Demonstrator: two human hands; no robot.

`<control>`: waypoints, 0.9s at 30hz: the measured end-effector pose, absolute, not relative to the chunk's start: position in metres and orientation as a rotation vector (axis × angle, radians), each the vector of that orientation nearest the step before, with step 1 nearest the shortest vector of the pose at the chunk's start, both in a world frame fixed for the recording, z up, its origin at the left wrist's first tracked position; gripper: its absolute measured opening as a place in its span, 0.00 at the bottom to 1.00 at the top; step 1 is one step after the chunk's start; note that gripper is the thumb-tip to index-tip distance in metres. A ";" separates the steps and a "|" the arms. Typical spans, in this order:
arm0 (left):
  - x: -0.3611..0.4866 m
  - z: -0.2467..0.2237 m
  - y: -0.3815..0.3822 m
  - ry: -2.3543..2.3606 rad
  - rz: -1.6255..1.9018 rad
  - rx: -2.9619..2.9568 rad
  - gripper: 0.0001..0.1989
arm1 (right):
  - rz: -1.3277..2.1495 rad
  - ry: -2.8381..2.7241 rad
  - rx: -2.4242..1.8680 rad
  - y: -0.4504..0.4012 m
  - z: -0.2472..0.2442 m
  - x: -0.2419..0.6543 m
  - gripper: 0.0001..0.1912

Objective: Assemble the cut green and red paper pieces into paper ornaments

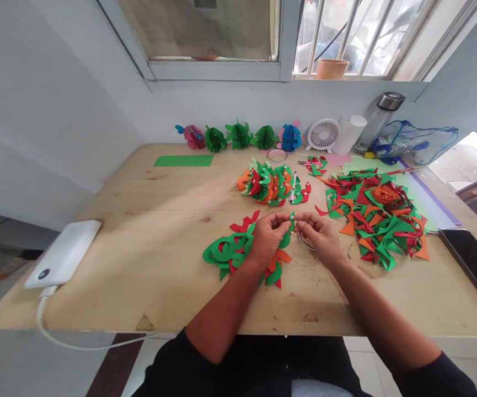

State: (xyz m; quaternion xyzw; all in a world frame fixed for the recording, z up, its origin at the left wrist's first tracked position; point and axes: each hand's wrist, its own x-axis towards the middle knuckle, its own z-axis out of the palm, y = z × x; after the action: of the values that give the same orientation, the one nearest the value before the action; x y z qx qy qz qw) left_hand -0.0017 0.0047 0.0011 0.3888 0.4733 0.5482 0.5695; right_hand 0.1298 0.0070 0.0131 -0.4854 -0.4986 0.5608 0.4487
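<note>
Black sleeves point(205, 350) nearest, bare forearms reaching over a wooden bench point(167, 286). White power bank point(64, 253) w/ a cable point(42, 314) plugged in sits at the L end, dark phone point(476, 264) lies flat near the R side. Between them, pile of paper cut-outs point(238, 259), mostly green w/ some red & orange, lying under & beside the L hand point(268, 237). That hand's fingers are pinched on a small green paper piece point(292, 219) w/ a white patch, held upright just past the pile. R hand point(321, 234) has its thumb & fingers pinched on the same piece from the other side. Pale ring point(304, 243) pokes out under the R hand, mostly hidden, can't tell what it is.

Big heap of red/green/orange scraps point(382, 220) to the R, partly on some pale sheets point(424, 201). Straight past the hands: bunch of curled paper bits point(265, 182), w/ a pen point(293, 187) next to it. Green strip point(183, 160) lies flat farther back on the L.

Along the wall: row of folded paper critters point(239, 135), then a small white fan point(323, 135), white cylinder point(350, 134), clear bottle point(381, 124) & blue-edged see-thru pouch point(422, 140). Terracotta pot point(332, 69) up at the barred window.
</note>
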 end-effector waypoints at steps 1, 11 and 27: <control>-0.002 0.001 0.004 1.111 1.287 0.911 0.06 | 1.387 -1.232 -1.202 0.007 0.013 0.130 0.13; -0.003 -0.006 0.007 1.168 1.223 1.053 0.08 | 1.308 -1.327 -1.234 0.009 0.008 0.132 0.11; -0.006 -0.013 0.006 1.249 1.098 1.353 0.12 | 0.634 -1.986 -1.363 0.009 0.014 0.144 0.05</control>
State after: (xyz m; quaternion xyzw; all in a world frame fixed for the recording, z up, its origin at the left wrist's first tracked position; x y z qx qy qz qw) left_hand -0.0065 0.0059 -0.0131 0.5543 0.5116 0.4498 0.4782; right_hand 0.1441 0.0091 0.0138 -0.5185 -0.7555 0.2410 0.3199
